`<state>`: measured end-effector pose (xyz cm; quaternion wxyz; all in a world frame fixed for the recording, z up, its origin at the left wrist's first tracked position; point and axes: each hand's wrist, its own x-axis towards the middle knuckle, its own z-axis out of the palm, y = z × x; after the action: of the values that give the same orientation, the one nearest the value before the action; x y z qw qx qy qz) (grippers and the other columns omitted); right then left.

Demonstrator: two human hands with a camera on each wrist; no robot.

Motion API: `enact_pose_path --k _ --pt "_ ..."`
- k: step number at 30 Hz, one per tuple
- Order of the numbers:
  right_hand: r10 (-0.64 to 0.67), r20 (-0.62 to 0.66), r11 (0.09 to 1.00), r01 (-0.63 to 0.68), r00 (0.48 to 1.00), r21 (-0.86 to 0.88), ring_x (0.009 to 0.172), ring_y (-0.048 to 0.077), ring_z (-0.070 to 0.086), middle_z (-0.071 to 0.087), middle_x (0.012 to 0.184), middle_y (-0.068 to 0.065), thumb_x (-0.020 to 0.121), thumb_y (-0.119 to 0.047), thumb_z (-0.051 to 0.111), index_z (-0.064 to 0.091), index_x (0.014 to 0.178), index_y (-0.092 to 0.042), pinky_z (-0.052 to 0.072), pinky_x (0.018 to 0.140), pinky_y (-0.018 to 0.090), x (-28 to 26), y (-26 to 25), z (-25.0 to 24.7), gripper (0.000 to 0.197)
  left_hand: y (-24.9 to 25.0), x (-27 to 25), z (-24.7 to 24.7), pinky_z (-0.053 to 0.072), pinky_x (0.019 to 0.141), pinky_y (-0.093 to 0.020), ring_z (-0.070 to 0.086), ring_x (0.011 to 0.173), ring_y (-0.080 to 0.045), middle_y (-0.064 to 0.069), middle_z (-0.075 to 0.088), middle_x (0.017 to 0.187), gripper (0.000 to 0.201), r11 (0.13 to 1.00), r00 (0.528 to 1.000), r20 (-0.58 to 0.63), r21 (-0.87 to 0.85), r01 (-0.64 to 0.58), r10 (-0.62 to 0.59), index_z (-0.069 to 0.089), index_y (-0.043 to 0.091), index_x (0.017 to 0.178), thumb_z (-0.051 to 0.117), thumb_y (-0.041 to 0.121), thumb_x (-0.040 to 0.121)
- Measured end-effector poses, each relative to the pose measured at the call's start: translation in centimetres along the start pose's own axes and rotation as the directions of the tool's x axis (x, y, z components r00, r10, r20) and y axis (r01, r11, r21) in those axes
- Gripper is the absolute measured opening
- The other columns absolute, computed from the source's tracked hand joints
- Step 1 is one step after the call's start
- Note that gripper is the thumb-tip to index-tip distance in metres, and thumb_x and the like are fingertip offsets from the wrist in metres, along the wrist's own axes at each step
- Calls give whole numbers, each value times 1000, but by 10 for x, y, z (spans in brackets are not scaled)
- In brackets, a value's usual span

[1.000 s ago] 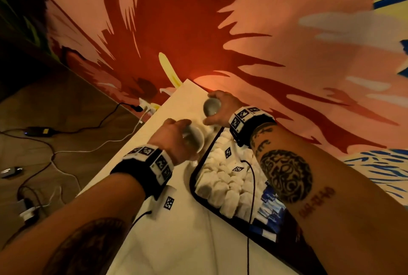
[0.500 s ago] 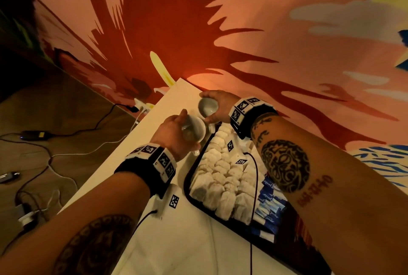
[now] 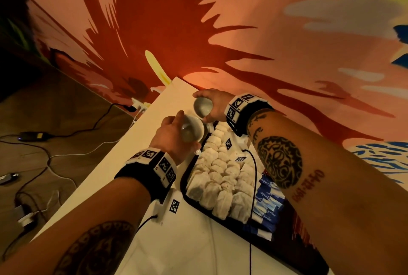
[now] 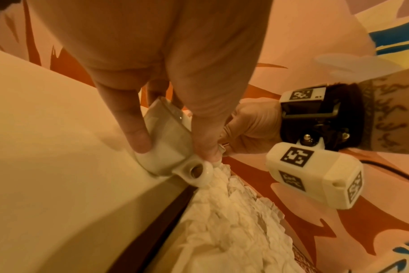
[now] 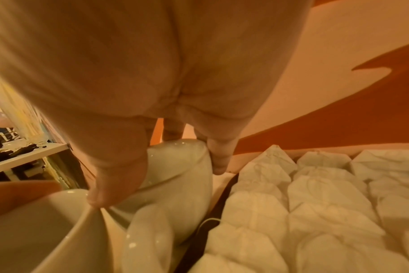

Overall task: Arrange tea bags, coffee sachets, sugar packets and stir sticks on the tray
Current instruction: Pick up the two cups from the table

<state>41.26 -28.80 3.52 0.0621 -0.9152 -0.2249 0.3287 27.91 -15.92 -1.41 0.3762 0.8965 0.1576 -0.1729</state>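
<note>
My left hand [image 3: 174, 135] grips a small white cup [image 3: 192, 130] by its sides, tilted, just past the tray's far left corner; its handle [image 4: 199, 171] nearly touches the tea bags. My right hand [image 3: 217, 103] holds a second white cup [image 3: 203, 107] slightly farther back, close to the first. The black tray [image 3: 184, 183] carries rows of white tea bags [image 3: 220, 171], with blue sachets [image 3: 267, 197] beside them and darker packets at its right, partly hidden by my right forearm. In the right wrist view, the cup [image 5: 180, 175] sits under my fingers beside the tea bags [image 5: 315, 203].
The tray lies on a white table [image 3: 123, 175] that ends at a painted wall [image 3: 242, 32]. Its left edge drops to a wooden floor with cables and chargers [image 3: 44, 153]. A white tagged camera unit [image 3: 170, 206] hangs under my left wrist.
Both hands have kept hold of their cups near the tray's far end. The cups have turned so that their open insides show more.
</note>
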Motion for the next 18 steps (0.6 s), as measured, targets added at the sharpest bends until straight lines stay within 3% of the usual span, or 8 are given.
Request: enact_pose_path --k 12,18 --pt "-42 -21 999 42 999 -27 139 26 40 32 159 1 81 -24 81 32 153 -33 41 111 38 3 2 1 87 3 -7 10 37 110 -35 42 135 -27 -4 32 152 106 997 999 -35 -79 13 -16 15 29 156 82 41 75" --pt "-50 -45 998 51 998 22 148 24 27 22 165 0 82 -28 80 22 158 -29 30 118 38 -1 2 -1 95 -4 -14 9 35 114 -41 36 140 -28 -5 25 158 116 983 999 -50 -183 -13 3 1 29 158 78 54 74"
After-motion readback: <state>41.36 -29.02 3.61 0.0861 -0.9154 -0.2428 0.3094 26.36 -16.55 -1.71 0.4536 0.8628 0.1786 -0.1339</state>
